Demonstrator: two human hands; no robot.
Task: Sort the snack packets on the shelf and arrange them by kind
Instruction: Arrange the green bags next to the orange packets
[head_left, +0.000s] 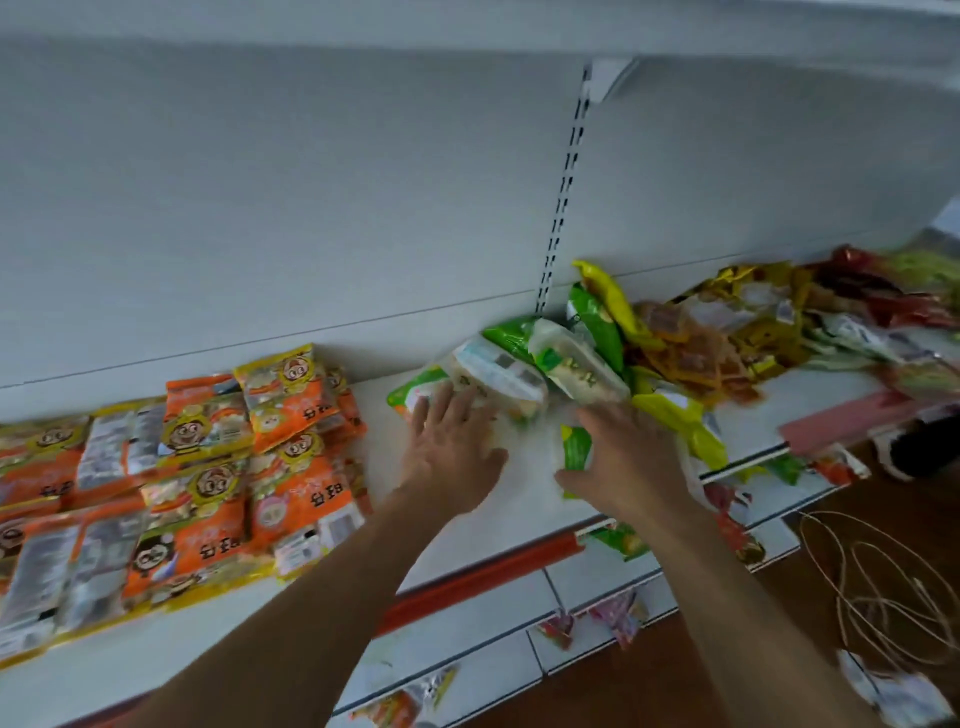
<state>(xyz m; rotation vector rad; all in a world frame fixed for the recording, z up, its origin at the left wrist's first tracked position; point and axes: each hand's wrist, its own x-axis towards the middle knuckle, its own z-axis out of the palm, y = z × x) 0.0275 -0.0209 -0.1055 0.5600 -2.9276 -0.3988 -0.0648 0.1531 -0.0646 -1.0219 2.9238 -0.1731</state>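
Left hand (452, 447) lies flat on the green packets (506, 338); the right hand (623, 457) is too blurry to tell. A hard push might knock some off the shelf (524, 499)

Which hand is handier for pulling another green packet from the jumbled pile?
Probably the right hand: it lies beside the pile, while the left hand rests flat on the green packets farther from it.

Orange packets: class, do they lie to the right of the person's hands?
No, the orange packets lie on the shelf left of the left hand.
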